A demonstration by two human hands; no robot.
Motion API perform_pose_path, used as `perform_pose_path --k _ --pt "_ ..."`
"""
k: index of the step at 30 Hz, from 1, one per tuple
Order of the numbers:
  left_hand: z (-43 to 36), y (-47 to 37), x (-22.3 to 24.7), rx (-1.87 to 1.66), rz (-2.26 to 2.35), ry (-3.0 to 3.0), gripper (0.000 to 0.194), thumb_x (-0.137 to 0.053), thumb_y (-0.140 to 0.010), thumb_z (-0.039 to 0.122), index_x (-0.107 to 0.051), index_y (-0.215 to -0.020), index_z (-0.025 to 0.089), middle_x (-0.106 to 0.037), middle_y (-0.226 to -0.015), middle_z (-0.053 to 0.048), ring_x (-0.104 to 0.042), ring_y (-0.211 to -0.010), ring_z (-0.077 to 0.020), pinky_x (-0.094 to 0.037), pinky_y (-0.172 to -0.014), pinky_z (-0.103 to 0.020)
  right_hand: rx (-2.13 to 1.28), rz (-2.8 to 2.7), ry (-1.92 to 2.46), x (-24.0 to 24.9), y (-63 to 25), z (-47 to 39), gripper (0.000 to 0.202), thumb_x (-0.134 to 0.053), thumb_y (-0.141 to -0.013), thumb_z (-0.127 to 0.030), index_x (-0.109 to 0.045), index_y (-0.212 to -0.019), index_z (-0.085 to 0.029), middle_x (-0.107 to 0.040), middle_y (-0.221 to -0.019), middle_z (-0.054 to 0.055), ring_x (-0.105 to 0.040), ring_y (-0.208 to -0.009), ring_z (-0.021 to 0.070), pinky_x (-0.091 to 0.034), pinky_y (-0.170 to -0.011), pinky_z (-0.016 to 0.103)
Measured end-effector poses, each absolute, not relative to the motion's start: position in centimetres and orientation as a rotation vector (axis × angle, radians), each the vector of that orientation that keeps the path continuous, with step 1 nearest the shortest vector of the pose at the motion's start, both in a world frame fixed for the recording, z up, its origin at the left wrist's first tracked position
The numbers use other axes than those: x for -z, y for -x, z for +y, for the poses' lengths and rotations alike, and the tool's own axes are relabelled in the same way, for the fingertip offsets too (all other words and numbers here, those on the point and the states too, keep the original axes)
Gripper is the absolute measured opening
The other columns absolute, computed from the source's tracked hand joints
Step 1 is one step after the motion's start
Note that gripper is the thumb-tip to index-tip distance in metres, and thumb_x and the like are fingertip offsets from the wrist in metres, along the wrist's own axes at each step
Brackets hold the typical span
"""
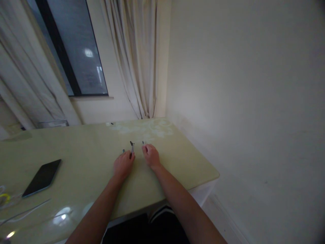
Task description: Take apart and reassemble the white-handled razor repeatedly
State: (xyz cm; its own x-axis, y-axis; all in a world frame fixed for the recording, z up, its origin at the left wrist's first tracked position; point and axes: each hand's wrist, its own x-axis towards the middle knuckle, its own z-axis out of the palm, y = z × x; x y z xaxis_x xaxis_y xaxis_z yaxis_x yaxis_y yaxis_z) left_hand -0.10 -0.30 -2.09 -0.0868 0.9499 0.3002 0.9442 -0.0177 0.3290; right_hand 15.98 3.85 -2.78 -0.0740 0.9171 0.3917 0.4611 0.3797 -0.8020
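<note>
My left hand is closed around a thin dark-and-silver item that sticks up past the fingers; its exact kind is too small to tell. A small dark tip also shows at the knuckles of that hand. To the right, my right hand is closed on a small slim object with a dark end, pointing away from me. The two hands are apart, over the pale green tabletop.
A black tablet lies on the table at the left. Cables and a yellow loop are at the lower left. A small item sits by the far edge. A wall borders the table's right side.
</note>
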Motion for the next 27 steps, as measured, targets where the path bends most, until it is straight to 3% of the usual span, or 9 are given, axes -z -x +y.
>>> perform_pose_path --k 5,7,10,13,16,21,27 --pt "-0.7 -1.3 1.9 -0.953 1.754 -2.287 0.030 -0.051 -0.097 0.044 -0.064 -0.079 0.024 -0.070 -0.093 -0.010 -0.064 -0.098 -0.0259 -0.044 -0.098 -0.036 -0.901 -1.523 1.026 2.6 -15.6 4.8 0.052 -0.036 -0.106 -0.058 -0.063 -0.086 -0.019 -0.064 -0.083 0.006 -0.061 -0.084 0.0189 -0.048 -0.079 0.029" --pt "-0.7 -1.5 2.2 -1.027 1.603 -2.271 0.029 -0.057 -0.093 0.047 -0.064 -0.075 0.024 -0.069 -0.088 -0.009 -0.063 -0.094 -0.0252 -0.045 -0.097 -0.036 -1.047 -1.470 0.933 2.4 -15.5 5.2 0.059 -0.028 -0.105 -0.065 -0.062 -0.093 -0.019 -0.060 -0.075 0.003 -0.060 -0.071 0.0167 -0.049 -0.068 0.028" --pt "-0.4 -0.9 2.5 -1.186 1.502 -2.119 0.042 -0.050 -0.096 0.054 -0.064 -0.072 0.023 -0.064 -0.079 -0.007 -0.060 -0.083 -0.0234 -0.047 -0.087 -0.036 -1.241 -1.442 0.817 2.3 -15.7 5.2 0.061 -0.031 -0.100 -0.073 -0.061 -0.094 -0.020 -0.045 -0.061 -0.005 -0.045 -0.052 0.0130 -0.042 -0.053 0.025" --pt "0.2 0.6 2.6 -1.357 1.476 -1.872 0.051 -0.044 -0.098 0.062 -0.072 -0.095 0.019 -0.063 -0.080 -0.005 -0.055 -0.073 -0.0195 -0.047 -0.072 -0.032 -1.399 -1.472 0.734 2.3 -16.1 4.7 0.062 -0.041 -0.094 -0.078 -0.062 -0.086 -0.020 -0.031 -0.053 -0.010 -0.028 -0.044 0.0102 -0.030 -0.045 0.023" --pt "0.7 1.6 2.5 -1.417 1.370 -1.673 0.068 -0.056 -0.090 0.070 -0.069 -0.129 0.016 -0.067 -0.089 -0.005 -0.054 -0.069 -0.0159 -0.045 -0.065 -0.029 -1.563 -1.528 0.679 2.3 -16.2 4.0 0.065 -0.047 -0.090 -0.079 -0.064 -0.072 -0.018 -0.029 -0.048 -0.010 -0.023 -0.041 0.0086 -0.021 -0.044 0.023" --pt "1.0 1.6 3.1 -1.398 1.184 -1.475 0.075 -0.074 -0.076 0.071 -0.075 -0.128 0.016 -0.068 -0.086 -0.006 -0.055 -0.071 -0.0149 -0.047 -0.068 -0.029 -1.607 -1.532 0.683 2.1 -16.5 3.4 0.060 -0.057 -0.088 -0.071 -0.066 -0.065 -0.017 -0.034 -0.044 -0.008 -0.028 -0.041 0.0082 -0.021 -0.045 0.024" --pt "0.8 1.1 3.5 -1.383 1.062 -1.355 0.079 -0.080 -0.071 0.071 -0.075 -0.130 0.019 -0.066 -0.089 -0.005 -0.050 -0.069 -0.0112 -0.046 -0.067 -0.027 -1.579 -1.508 0.746 2.1 -16.9 3.7 0.057 -0.065 -0.082 -0.070 -0.059 -0.059 -0.018 -0.038 -0.043 -0.007 -0.028 -0.041 0.0075 -0.017 -0.044 0.025"
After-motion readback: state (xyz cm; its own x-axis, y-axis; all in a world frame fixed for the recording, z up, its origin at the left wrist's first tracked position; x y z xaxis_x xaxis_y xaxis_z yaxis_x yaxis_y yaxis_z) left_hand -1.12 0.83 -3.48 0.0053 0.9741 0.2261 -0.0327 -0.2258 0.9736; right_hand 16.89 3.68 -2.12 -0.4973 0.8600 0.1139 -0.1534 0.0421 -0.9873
